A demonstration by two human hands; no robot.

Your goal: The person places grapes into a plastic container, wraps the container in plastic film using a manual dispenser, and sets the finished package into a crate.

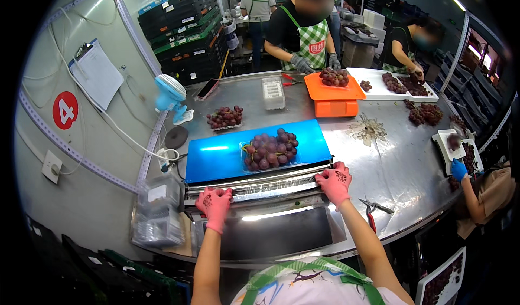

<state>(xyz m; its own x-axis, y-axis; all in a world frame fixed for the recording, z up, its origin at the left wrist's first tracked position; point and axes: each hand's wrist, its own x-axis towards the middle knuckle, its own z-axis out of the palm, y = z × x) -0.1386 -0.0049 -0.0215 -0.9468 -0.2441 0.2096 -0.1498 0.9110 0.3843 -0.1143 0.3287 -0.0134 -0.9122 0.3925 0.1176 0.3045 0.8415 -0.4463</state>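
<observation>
My left hand (214, 206), in a pink glove, is closed at the left end of the clear plastic film (271, 187) on the wrapping machine. At the film's right end my right hand (336, 182), also pink-gloved, has its fingers pinched on it. The film stretches between both hands, over the machine's metal roller bar. Just beyond lies the machine's blue plate (214, 152), bearing a clear tray (245, 166) heaped with dark red grapes (271, 149). Nearer me is the machine's dark flat panel (276, 234).
Stacked clear trays (157, 226) stand at left, below a small fan (171, 96). An orange scale (336, 107) holds grapes; red-handled snips (371, 218) lie at right. Another grape tray (224, 119) sits behind the plate. Co-workers handle grapes across the table and at right.
</observation>
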